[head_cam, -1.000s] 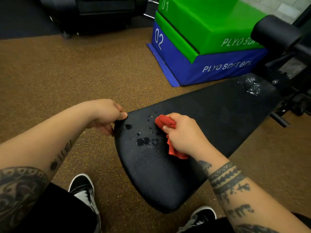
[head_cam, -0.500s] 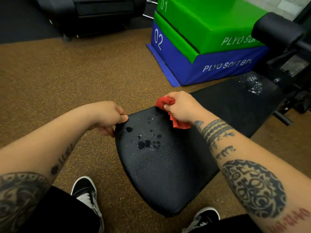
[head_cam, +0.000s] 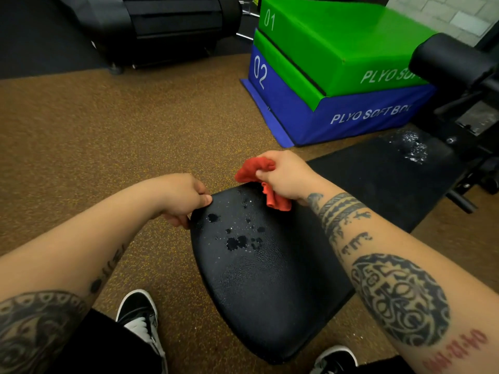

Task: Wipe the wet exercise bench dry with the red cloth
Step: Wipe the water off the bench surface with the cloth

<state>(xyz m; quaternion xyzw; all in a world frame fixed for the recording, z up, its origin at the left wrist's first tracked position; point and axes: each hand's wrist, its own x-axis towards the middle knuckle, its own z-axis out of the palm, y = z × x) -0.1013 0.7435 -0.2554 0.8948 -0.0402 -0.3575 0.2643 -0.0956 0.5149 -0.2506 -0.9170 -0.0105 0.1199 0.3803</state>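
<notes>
- Exercise bench (head_cam: 270,292) in the lower middle of the view: black pebbled pad, broad rounded end nearest the person, narrowing with distance.
- Long axis from lower centre up toward the right, far end pointing at the black frame and roller pad (head_cam: 453,60) at the right edge.
- Dark droplets (head_cam: 237,242) scattered over the near half of the pad, close to its left edge; glistening wet patch (head_cam: 413,147) at the far end.
- Left hand (head_cam: 183,195) gripping the pad's left edge, thumb flat on top, fingers curled under the rim.
- Right hand (head_cam: 286,174) closed round the red cloth (head_cam: 259,168), at the pad's far-left edge, just beyond the droplets.
- Red cloth bunched into a wad: one lobe sticking out left past the pad's edge over the floor (head_cam: 135,130), a folded tail hanging below the fist, on or just over the pad; contact not clear.
- Both forearms tattooed, reaching in from the bottom corners.
- Speckled brown floor all round the bench; two black-and-white shoes (head_cam: 140,314) at the bottom, one on either side of the pad's near end.
- Green plyo box (head_cam: 337,47) marked 01, stacked on blue plyo box (head_cam: 351,120) marked 02, beyond the bench near its far end.
- Black machine (head_cam: 172,25) at the top left, well apart from the bench.
</notes>
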